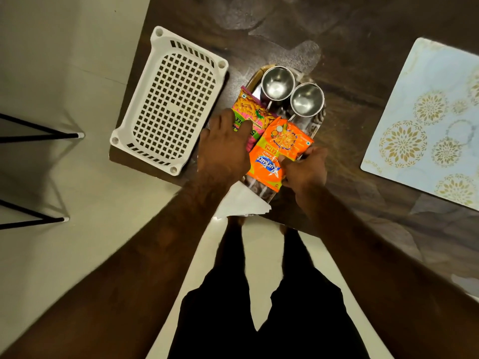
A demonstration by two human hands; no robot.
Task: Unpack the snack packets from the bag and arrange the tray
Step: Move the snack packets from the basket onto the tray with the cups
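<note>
A patterned tray point(317, 125) lies on the dark wooden table and carries two steel cups point(277, 82) point(307, 99) at its far end. A pink and green snack packet point(250, 110) lies on the tray's left side, and my left hand point(224, 149) rests flat on it with the fingers spread. An orange snack packet point(280, 149) lies beside it, overlapping it. My right hand point(305, 169) pinches the orange packet's near right edge. A white paper bag point(241, 200) pokes out from under the tray's near end at the table edge.
A white perforated plastic basket point(171, 99) sits on the table's left corner, partly over the edge. A pale blue floral placemat point(435, 125) lies at the right. Black chair legs point(39, 133) stand on the floor at the left.
</note>
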